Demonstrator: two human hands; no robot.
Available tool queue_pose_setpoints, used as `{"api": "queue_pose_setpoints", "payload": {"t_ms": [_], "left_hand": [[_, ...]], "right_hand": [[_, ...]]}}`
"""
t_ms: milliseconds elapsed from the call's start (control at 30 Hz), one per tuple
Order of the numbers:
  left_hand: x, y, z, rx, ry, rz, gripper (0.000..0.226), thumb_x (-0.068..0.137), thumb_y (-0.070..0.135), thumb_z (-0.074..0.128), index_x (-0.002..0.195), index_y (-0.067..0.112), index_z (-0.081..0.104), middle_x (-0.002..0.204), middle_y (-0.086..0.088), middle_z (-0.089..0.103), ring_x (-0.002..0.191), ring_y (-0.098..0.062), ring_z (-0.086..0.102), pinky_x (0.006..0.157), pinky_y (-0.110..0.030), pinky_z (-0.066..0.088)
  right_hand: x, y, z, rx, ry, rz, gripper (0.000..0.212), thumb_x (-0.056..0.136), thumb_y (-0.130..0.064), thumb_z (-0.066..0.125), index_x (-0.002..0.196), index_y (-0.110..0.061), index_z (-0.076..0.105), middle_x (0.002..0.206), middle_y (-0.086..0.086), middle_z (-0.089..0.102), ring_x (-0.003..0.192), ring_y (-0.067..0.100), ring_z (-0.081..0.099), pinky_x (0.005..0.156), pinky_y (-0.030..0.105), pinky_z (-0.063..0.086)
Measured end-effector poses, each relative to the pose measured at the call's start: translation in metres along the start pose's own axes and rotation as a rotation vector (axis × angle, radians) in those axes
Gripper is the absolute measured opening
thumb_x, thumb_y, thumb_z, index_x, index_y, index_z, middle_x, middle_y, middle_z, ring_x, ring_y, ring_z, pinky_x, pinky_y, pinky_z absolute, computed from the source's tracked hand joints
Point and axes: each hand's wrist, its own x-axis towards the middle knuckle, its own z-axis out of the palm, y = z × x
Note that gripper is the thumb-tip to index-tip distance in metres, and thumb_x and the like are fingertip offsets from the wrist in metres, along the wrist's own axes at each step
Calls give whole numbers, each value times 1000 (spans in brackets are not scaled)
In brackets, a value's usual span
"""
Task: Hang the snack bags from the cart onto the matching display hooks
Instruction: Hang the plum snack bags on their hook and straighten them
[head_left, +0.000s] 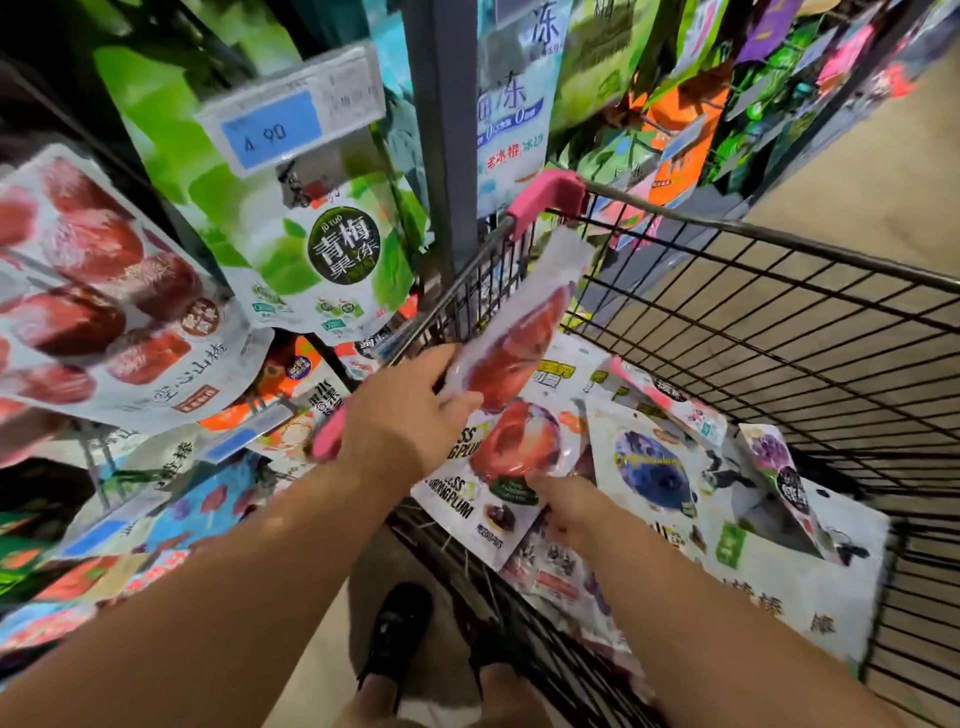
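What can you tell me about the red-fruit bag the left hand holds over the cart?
The bag is a glossy plastic pouch, whitish with a big red fruit picture, blurred. It tilts upward, its top toward the pink corner guard of the wire cart, above the other bags lying inside. The left hand grips its lower end. Its print cannot be read.

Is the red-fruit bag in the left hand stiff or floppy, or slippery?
Probably semi-stiff: the red-fruit bag, gripped at one end by the left hand, juts out without drooping. Likely light, as fingers alone carry it. Its glossy film may slip.
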Motion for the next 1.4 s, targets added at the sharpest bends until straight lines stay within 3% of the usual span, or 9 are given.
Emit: {"api": "queue_pose_setpoints", "payload": {"t_ms": [67, 167, 367, 533, 767, 967, 1100, 1200, 1400], "left_hand": [[-2, -3, 5, 2, 56, 11, 39, 87, 32, 66, 125, 26, 61, 107, -4, 72, 102, -26, 65, 89, -31, 49], [3, -7, 7, 2, 103, -23, 45, 90, 33, 63, 133, 23, 54, 110, -7, 72, 105, -27, 64, 93, -34, 48], [4, -14, 9, -16, 78, 2, 43, 90, 39, 58, 132, 29, 54, 91, -5, 73, 89, -27, 66, 85, -41, 52], [4, -16, 9, -12, 77, 5, 40, 91, 35, 61, 130, 28, 55, 96, -8, 72, 93, -30, 65, 86, -42, 51], [-1, -14, 7, 24, 65, -15, 42, 93, 36, 58, 134, 31, 52, 93, -5, 71, 88, -28, 63, 83, -42, 51], [-6, -4, 3, 4, 73, -116, 44, 90, 37, 63, 132, 23, 56, 103, -10, 70, 99, -33, 62, 86, -40, 50], [-10, 17, -13, -155, 0, -230, 30, 86, 37, 68, 111, 22, 63, 103, -3, 68, 100, -27, 62, 84, -34, 48], [-17, 37, -31, -322, -55, -236, 26, 82, 34, 74, 100, 27, 56, 98, 4, 63, 95, -20, 58, 88, -32, 46], [-47, 64, -81, -722, -121, -250, 29, 70, 40, 82, 93, 25, 72, 92, -3, 76, 92, -29, 70, 88, -52, 54]], "right_hand": [[20, 7, 7, 15, 76, -9, 15, 96, -16, 60, 106, -4, 57, 99, 11, 56, 87, 22, 49, 78, 36, 48], [48, 17, 11, 73, 174, 18, 49, 84, -16, 70, 127, 2, 56, 115, 18, 63, 91, 27, 58, 88, 41, 54], [64, 15, 19, -29, 257, -82, 35, 81, -28, 78, 96, -3, 58, 89, 13, 59, 63, 20, 48, 55, 29, 38], [67, 8, 28, -347, 253, -151, 44, 91, -38, 63, 116, -1, 61, 115, 17, 64, 110, 33, 59, 84, 37, 48], [19, -12, 4, -135, 399, -380, 9, 97, -16, 47, 99, -8, 49, 89, 13, 56, 88, 30, 54, 73, 39, 40], [-69, -43, -65, 52, 566, -640, 32, 100, -27, 47, 122, -4, 52, 103, 12, 58, 86, 26, 57, 72, 32, 47], [-127, -67, -84, 294, 484, -722, 12, 97, -29, 52, 94, -19, 58, 80, 6, 65, 58, 14, 63, 56, 31, 56], [-167, -81, -79, 216, 411, -802, 16, 101, -16, 47, 89, -12, 56, 62, 1, 56, 38, 5, 47, 35, 12, 34], [-214, -94, -48, -66, 258, -908, 14, 103, -23, 44, 99, -12, 52, 69, 10, 49, 39, 10, 48, 43, 27, 41]]}}
